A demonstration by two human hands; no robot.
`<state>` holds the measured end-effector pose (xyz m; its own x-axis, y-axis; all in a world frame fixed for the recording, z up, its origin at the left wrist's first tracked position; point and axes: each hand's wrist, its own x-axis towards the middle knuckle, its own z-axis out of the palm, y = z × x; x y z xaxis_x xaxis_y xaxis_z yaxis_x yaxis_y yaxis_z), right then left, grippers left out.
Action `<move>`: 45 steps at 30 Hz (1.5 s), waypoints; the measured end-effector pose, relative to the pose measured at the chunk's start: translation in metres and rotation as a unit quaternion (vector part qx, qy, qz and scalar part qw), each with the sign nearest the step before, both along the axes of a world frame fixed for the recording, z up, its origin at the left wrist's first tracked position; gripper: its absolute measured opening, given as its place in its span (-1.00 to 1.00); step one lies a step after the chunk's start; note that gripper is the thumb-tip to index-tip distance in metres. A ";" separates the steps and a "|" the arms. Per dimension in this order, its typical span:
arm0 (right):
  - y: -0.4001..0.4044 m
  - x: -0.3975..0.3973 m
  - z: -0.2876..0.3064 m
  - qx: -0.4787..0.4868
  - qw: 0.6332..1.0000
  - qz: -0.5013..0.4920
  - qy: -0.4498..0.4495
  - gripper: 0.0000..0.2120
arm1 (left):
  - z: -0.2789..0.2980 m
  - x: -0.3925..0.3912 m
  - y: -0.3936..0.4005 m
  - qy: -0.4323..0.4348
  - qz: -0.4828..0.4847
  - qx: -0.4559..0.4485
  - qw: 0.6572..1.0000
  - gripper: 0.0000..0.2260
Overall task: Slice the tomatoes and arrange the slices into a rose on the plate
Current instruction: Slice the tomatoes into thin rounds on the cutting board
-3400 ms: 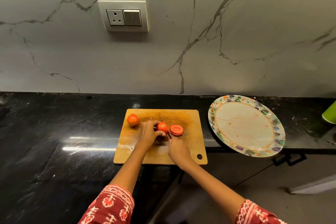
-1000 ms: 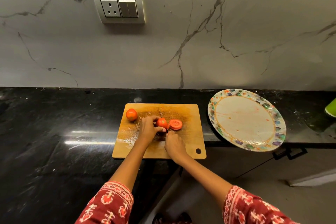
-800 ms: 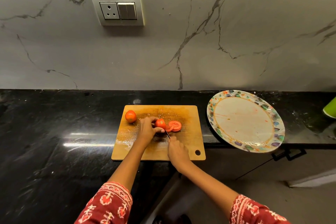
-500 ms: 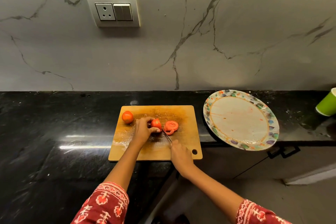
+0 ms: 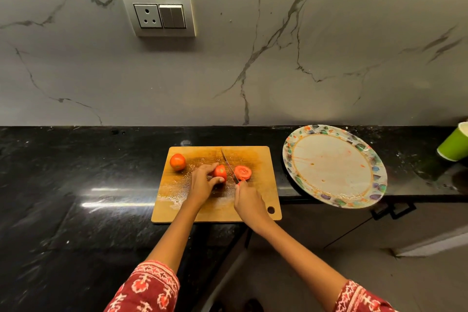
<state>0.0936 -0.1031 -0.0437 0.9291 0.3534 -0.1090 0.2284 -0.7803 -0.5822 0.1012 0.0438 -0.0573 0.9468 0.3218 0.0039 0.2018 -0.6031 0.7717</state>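
Head view shows the left hand (image 5: 202, 182) curled over the half-cut tomato (image 5: 219, 172) on the cutting board (image 5: 253, 200), while the right hand (image 5: 247, 200) grips the knife (image 5: 229, 166) handle, blade standing just right of the left fingertips (image 5: 220, 180), the cut slices (image 5: 242, 172) beyond it and the plate (image 5: 374, 185) well to the right, bare of slices. The risk, I judge, is a nicked fingertip or a squashed, uneven slice, because the wet stub is short and could slip under the blade. Against half a second ago, the blade has come up and now angles away over the board, and the slice pile looks tidier.
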 end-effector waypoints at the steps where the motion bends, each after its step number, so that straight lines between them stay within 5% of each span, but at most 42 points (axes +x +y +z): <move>1: 0.000 -0.002 0.000 -0.004 1.000 0.001 0.002 -0.70 | -0.001 0.000 0.000 -0.005 0.006 -0.002 1.000 -0.55; 20: 0.012 -0.012 0.007 -0.100 0.995 -0.017 -0.017 -0.70 | 0.006 0.003 -0.004 -0.022 0.040 -0.028 0.999 -0.61; 45: 0.018 -0.008 0.004 -0.096 0.995 -0.013 -0.022 -0.72 | 0.009 0.003 -0.005 -0.023 0.043 -0.027 0.998 -0.62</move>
